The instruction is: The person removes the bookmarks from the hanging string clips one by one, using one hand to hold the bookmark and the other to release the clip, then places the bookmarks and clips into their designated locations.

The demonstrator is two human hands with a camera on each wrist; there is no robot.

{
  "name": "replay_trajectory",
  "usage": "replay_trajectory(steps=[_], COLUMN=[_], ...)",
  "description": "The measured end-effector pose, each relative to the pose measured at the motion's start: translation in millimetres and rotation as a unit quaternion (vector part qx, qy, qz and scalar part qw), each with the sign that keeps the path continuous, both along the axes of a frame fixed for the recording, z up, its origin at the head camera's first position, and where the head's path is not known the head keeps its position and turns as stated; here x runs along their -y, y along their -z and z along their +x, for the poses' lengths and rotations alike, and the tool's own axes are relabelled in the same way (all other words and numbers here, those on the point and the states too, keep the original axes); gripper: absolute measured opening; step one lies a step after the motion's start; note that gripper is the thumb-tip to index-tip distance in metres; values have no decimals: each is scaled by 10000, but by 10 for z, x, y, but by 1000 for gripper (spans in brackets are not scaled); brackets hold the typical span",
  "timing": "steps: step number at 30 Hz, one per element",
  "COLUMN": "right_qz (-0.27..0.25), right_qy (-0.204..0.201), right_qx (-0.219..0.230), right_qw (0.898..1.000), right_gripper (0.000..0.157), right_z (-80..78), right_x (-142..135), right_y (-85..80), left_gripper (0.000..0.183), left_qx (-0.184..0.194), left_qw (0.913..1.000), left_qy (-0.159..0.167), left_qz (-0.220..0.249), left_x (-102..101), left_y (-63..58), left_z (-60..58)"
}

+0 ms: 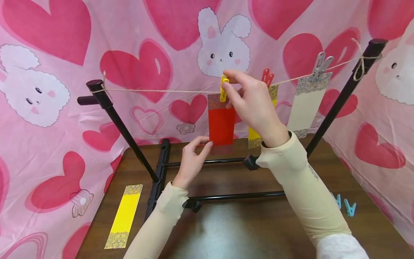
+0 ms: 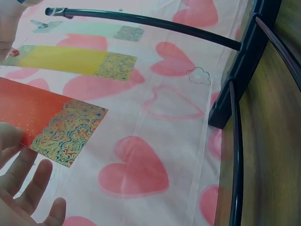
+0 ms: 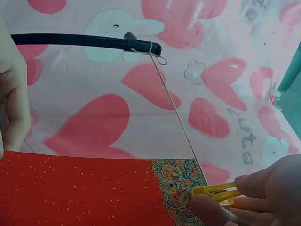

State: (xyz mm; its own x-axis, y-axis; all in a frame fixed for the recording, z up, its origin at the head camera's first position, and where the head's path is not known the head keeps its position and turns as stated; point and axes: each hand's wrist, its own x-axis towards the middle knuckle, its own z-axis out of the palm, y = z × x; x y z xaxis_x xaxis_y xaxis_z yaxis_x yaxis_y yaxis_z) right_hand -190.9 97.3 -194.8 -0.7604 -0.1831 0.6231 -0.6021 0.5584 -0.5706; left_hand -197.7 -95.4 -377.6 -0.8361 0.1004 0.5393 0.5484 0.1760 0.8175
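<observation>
A red paper strip with patterned ends hangs at the string. My right hand pinches a yellow clothespin at the strip's top edge; in the right wrist view the clothespin sits over the patterned band beside the string. Low on the strip's left edge, my left hand holds it between thumb and fingers. The left wrist view has the strip's patterned lower end just past the fingertips.
Further right on the string hang a yellow strip under a red clothespin and a cream strip under a grey clothespin. A yellow strip lies left of the black frame. Light-blue clothespins lie at right.
</observation>
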Motion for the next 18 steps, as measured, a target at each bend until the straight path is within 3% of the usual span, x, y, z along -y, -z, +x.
replay_trajectory(steps=[18], right_qz=[-207], right_qy=[-88], right_qx=[193], right_qw=[9996], right_gripper=[34], right_z=[18], right_x=[0], right_y=[-5], left_gripper=[14], left_qx=[-16], left_qw=[10000], left_qy=[33], left_qz=[58], left_x=[25], left_y=[13], left_z=[-3])
